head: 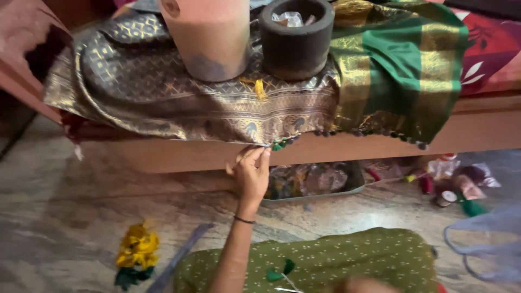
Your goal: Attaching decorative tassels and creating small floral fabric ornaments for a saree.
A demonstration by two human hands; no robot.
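Observation:
My left hand (251, 174) reaches up from my lap and pinches the lower edge of a grey-gold patterned saree (163, 92) draped over a low wooden platform (477, 130). Small green tassels (282, 144) hang from that hem just right of my fingers. A green and gold part of the cloth (401, 65) lies to the right. A loose green tassel (282, 268) and a thread rest on my green dotted lap (347, 255). A blurred skin-coloured shape at the bottom edge, likely my right hand (361, 285), shows no detail.
A pink clay pot (209, 38) and a dark stone mortar (297, 38) stand on the saree. Under the platform sits a tray of clutter (315, 182). Yellow and green thread bundles (135, 252) lie on the stone floor at left, small items (450, 184) at right.

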